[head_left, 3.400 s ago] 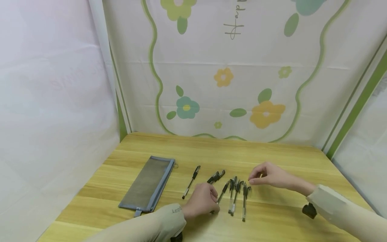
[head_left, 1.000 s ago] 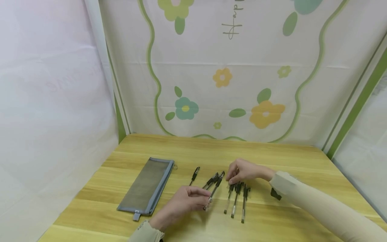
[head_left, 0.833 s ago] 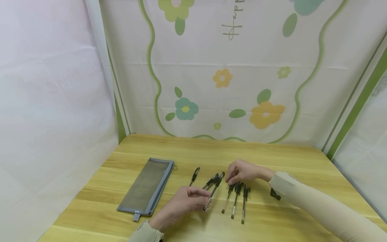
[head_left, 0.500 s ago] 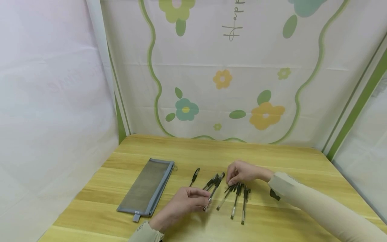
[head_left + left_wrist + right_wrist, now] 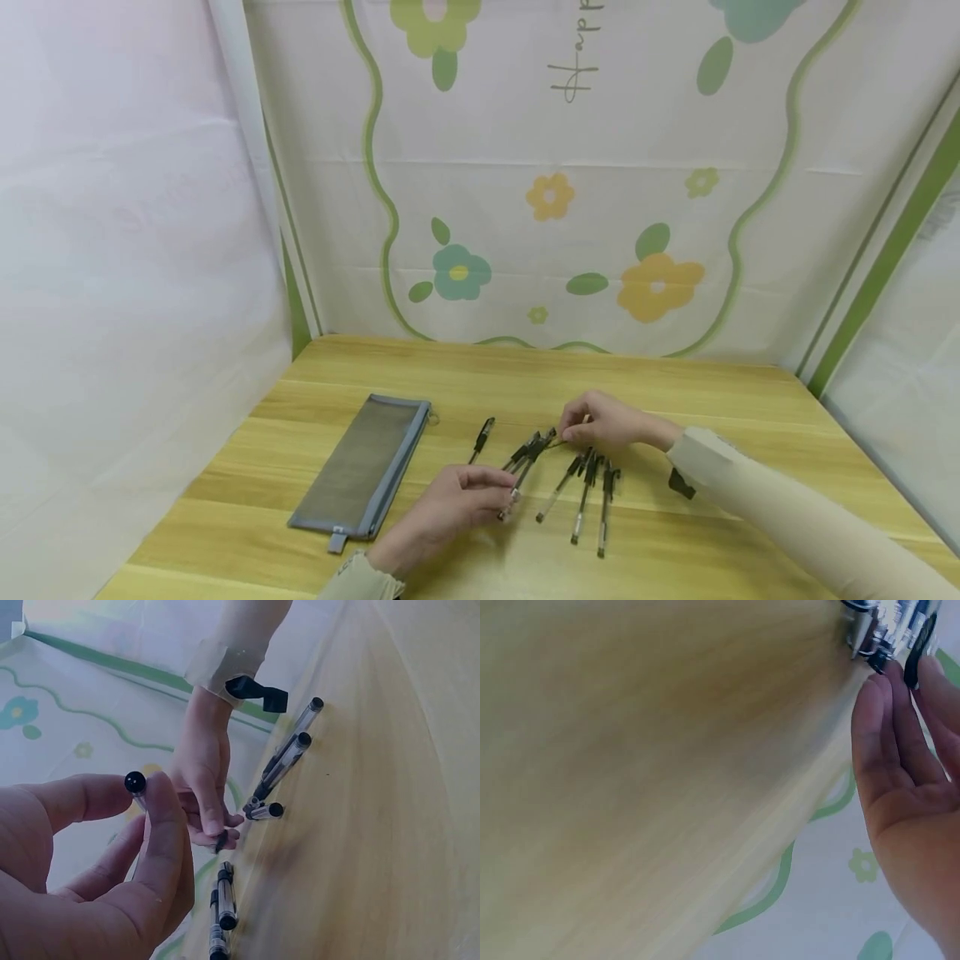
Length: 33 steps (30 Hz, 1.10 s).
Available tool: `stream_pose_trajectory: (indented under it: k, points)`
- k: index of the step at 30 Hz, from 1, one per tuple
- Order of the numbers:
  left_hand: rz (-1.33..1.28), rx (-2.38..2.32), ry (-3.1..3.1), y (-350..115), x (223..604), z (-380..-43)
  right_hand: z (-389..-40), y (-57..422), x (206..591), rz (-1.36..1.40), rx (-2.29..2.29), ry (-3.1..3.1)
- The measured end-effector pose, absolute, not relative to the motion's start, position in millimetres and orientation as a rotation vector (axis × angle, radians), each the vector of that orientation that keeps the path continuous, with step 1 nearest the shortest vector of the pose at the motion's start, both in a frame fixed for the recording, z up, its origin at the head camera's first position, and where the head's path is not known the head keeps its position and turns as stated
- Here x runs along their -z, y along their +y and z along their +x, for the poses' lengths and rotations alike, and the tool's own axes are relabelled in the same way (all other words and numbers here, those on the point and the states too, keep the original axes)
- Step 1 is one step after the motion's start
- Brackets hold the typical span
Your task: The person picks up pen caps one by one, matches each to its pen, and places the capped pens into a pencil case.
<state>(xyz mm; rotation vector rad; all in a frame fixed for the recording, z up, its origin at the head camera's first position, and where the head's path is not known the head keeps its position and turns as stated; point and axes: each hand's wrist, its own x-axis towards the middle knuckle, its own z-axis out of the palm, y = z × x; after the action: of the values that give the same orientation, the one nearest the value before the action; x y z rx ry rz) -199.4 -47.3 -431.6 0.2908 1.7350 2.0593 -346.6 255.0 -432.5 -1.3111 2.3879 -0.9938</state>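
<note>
My left hand [image 5: 459, 498] pinches a clear-barrelled gel pen [image 5: 525, 475] near its plugged end, thumb against fingers. The pen's dark end points up and away, toward my right hand [image 5: 611, 419]. In the left wrist view its round black plug [image 5: 135, 781] faces the camera. My right hand pinches a slim black piece that looks like a pen cap [image 5: 221, 841] between thumb and fingers, close by the far end of the held pen. The right wrist view has this black cap [image 5: 921, 652] at the fingertips. Three similar pens [image 5: 582, 504] lie fanned below my right hand.
A grey mesh zip pouch [image 5: 358, 467] lies flat at the left of the wooden table [image 5: 675, 550]. Between it and the held pen lie a single pen [image 5: 482, 437] and another pen [image 5: 519, 455], partly covered by my left hand. A flowered cloth [image 5: 510, 250] hangs behind.
My left hand has lifted a pen from the table and turned it outward. My right hand came left to the fanned pens, swung one pen's lower end leftward, then rose slightly with the black cap.
</note>
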Motion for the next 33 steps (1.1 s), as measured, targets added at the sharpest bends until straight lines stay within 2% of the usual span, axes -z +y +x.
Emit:
stream_pose_trajectory:
  k: [7,13,19,25,33]
  points:
    - [0.263,-2.096,1.707,-50.0,432.7,-200.2,-334.6,261.0,417.5,-1.165,1.14,2.572]
    - [0.258,-2.129,1.657,-49.8,434.6,-199.5,-305.5,271.4,401.6,-0.986,1.31,2.675]
    - [0.27,-2.181,1.597,-50.7,434.6,-198.8,-259.9,281.0,392.8,-0.683,1.577,2.62]
    - [0.278,-2.169,1.622,-56.7,434.2,-196.9,-214.6,265.4,393.1,-0.421,1.933,2.47]
    - [0.331,-2.122,1.685,-57.8,434.0,-194.0,-183.1,243.3,401.5,0.022,2.212,2.431]
